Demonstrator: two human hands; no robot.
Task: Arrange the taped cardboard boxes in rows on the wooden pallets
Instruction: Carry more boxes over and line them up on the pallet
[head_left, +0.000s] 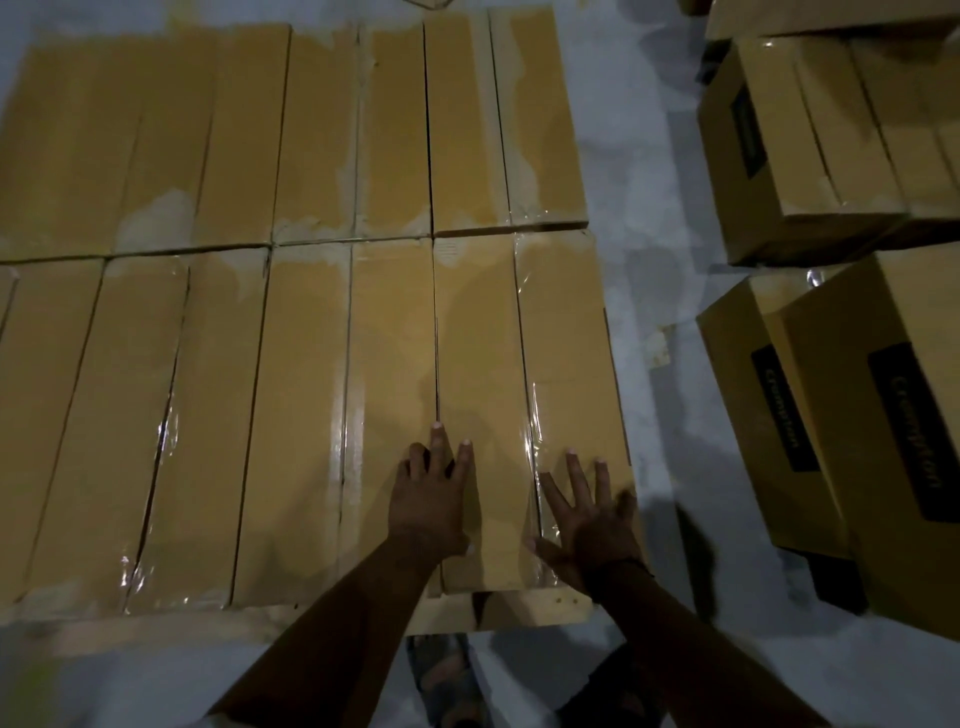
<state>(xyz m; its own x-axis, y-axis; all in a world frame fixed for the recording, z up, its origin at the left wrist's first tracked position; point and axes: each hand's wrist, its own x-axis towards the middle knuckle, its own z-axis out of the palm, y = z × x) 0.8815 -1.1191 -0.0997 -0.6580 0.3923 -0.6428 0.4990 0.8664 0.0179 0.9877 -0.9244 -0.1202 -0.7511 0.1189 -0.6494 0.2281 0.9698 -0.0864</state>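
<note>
Both my hands lie flat on the near end of the end box (566, 338), the last one on the right of the near row (208, 415). My right hand (589, 514) rests on its right half, with its fingers (574, 478) straight and spread wide, gripping nothing. My left hand (434, 499) rests palm down by the dark seam on the box's left side, its fingers (439, 441) also straight and holding nothing.

The box is long, narrow and flat-topped, of plain brown cardboard. A strip of clear tape (530, 415) runs along its length, glossy and wrinkled where it catches the light. It sits tight against its neighbour on the left and butts end to end with the far row (260, 130) of the same boxes.

The pale planks of the wooden pallet (519, 608) stick out under its near end. To the right, apart on the grey floor (649, 260), stand loose boxes (810, 156), one of them bearing a black label (911, 436).
</note>
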